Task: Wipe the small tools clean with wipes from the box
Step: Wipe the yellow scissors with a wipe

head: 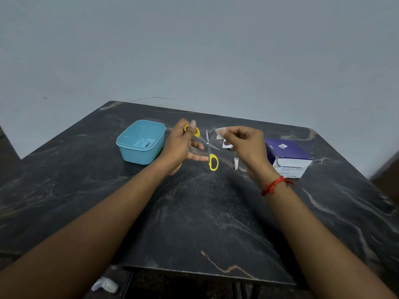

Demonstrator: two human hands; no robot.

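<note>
The left hand (181, 141) grips the scissors (207, 143) by one yellow loop, blades splayed — one blade stands upright just left of the fingers (235, 132) of the right hand (246, 145). Those fingers pinch the wipe (219, 133), near that blade's tip but apart, so the right hand should wipe.

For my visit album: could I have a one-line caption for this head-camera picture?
Left hand holds open yellow scissors while right hand pinches a wipe beside them.
</note>
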